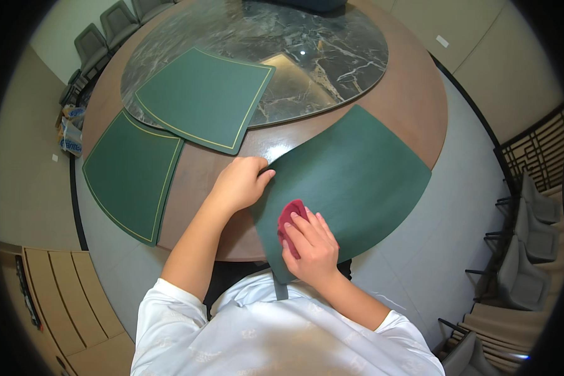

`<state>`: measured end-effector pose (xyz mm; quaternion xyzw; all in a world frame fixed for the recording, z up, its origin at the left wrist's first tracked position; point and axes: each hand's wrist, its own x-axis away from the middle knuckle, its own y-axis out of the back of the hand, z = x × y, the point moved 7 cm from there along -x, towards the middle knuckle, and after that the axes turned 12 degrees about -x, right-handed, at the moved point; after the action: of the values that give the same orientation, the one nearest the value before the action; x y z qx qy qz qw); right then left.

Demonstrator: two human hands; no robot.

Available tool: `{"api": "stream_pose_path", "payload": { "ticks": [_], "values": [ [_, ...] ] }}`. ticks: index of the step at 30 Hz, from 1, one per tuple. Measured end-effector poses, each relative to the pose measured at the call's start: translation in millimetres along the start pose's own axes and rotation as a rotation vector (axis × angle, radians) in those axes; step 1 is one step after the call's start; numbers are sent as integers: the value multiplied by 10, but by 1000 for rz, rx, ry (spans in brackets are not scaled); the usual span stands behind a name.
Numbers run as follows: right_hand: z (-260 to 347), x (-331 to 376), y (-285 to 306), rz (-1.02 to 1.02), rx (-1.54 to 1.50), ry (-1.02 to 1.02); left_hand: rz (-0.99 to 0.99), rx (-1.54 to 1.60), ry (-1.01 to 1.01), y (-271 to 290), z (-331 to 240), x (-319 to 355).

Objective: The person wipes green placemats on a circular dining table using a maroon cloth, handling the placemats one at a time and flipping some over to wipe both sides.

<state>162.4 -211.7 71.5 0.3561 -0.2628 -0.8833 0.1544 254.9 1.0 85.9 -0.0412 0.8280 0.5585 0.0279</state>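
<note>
A large green placemat (357, 169) with a plain face hangs tilted over the near edge of the round table. My left hand (244, 182) pinches its left edge between thumb and fingers. Against its lower left part, my right hand (311, 247) presses a folded dark red cloth (288, 227), with the fingers spread over it. Two more green placemats with gold border lines lie to the left: one placemat (203, 100) rests partly on the marble turntable, and the other placemat (133, 175) lies on the table's left side, overlapped by the first.
The brown round table (420, 119) carries a dark marble turntable (351, 56), with a dark object (307, 4) at its far edge. Grey chairs (523, 276) line the right wall, and others (93, 47) stand far left. A wooden cabinet (69, 301) is at the lower left.
</note>
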Motion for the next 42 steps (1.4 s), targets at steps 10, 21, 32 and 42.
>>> {"api": "stream_pose_path", "payload": {
  "ticks": [10, 21, 32, 42],
  "values": [
    [-110, -228, 127, -67, -224, -2, -243, 239, 96, 586, 522, -215],
    [69, -53, -32, 121, -283, -149, -323, -91, 4, 289, 9, 1014],
    [-1002, -783, 757, -251, -686, -574, -180, -232, -106, -206, -382, 1572],
    [-2820, -1764, 985, 20, 392, -318, -239, -337, -136, -307, -347, 1583]
  ]
}}
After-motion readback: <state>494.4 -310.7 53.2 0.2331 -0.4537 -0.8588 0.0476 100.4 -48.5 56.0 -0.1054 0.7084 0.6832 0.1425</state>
